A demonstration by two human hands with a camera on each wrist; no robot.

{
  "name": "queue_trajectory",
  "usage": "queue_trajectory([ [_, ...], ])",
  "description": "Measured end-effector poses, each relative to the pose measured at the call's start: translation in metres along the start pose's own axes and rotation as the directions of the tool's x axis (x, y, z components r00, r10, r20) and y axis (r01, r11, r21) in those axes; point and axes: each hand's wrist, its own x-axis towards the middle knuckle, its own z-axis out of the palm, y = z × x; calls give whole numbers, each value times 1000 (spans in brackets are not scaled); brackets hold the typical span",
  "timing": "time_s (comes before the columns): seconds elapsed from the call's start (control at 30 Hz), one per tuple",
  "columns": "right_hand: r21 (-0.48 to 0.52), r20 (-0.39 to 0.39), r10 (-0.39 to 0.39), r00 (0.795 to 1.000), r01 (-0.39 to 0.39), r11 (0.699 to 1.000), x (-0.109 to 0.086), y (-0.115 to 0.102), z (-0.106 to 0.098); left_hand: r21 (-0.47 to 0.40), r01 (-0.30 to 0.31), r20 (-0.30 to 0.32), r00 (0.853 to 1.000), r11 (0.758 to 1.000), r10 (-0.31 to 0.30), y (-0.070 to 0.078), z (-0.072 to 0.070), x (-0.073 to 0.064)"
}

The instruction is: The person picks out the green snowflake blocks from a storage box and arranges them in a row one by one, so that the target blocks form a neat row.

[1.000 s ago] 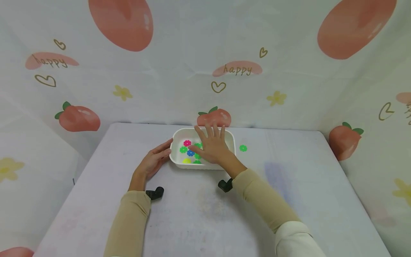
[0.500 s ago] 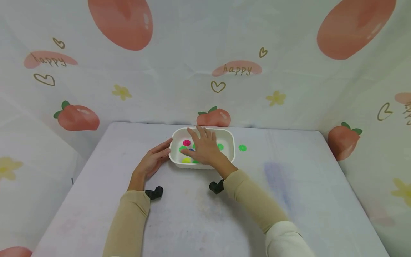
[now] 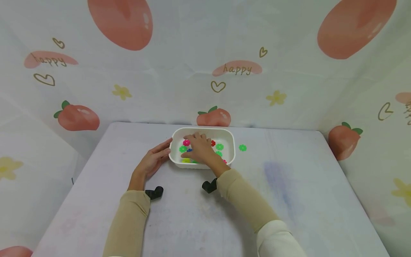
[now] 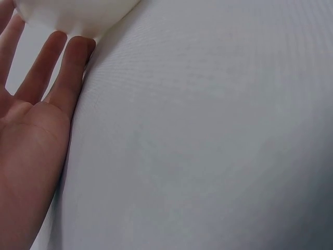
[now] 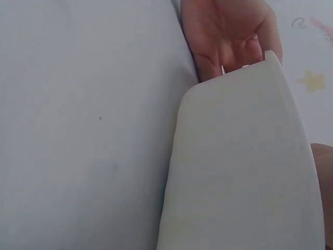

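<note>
A white rectangular tray (image 3: 228,141) sits at the back of the table, holding small flower-shaped discs: pink (image 3: 186,142), green (image 3: 219,146), blue (image 3: 189,150), yellow (image 3: 186,160) and red (image 3: 213,143). My left hand (image 3: 151,162) rests its fingertips against the tray's left end. In the left wrist view that hand (image 4: 31,151) has extended fingers touching the tray's underside curve (image 4: 78,15). My right hand (image 3: 201,150) reaches into the tray, thumb and fingers spread apart and bent downward over the discs. It hides some of them. The right wrist view shows mostly the tray's outer wall (image 5: 239,151).
One green flower disc (image 3: 242,147) lies on the table just right of the tray. A white cloth covers the table (image 3: 179,221), and a printed fabric backdrop (image 3: 173,71) rises behind it. Black wrist cameras (image 3: 155,193) jut inward from the sleeves.
My right hand has moved left and down into the tray, its outstretched fingers bending. More discs show on the tray's right side. The left hand has stayed at the left end.
</note>
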Motion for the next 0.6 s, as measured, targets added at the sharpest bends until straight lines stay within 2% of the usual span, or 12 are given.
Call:
queue_trajectory([
  [0.27, 137, 47, 37, 998, -43, 990, 6, -4, 6, -37, -8, 12, 1000, 999, 9, -2, 0, 0],
  [0.6, 185, 45, 12, 999, -20, 983, 19, -4, 17, -44, -31, 10, 999, 999, 31, -1, 0, 2],
])
